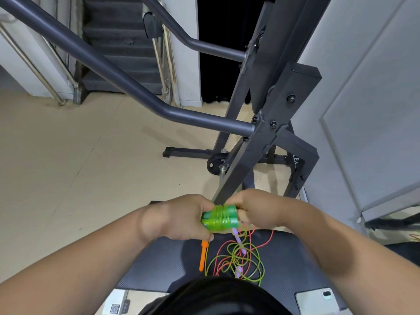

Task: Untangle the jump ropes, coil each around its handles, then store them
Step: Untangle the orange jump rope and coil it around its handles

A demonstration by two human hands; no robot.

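Green handles [219, 218], side by side and banded with tight turns of green cord [220, 213], are held up in the air over the far end of a dark mat [163, 264]. The left hand [186, 218] is clenched round their left end. The right hand [256, 210] grasps the right end with curled fingers.

A green strand drops from the bundle into a tangle [238, 260] of green and pink rope lying on the mat just below the hands. Two purple handles [238, 241] are caught in the tangle, and an orange handle [203, 255] lies at its left side.

The mat's left edge runs out to bare tan floor [68, 155], which is the widest open room. Ahead it is tight: a slanted post of a grey gym frame [261, 133] comes down right behind the hands, and its bar [113, 71] crosses overhead from the left. A pale wall [375, 110] closes in on the right. Stairs [118, 42] rise at the back. A phone [318, 300] lies at the mat's near right corner.
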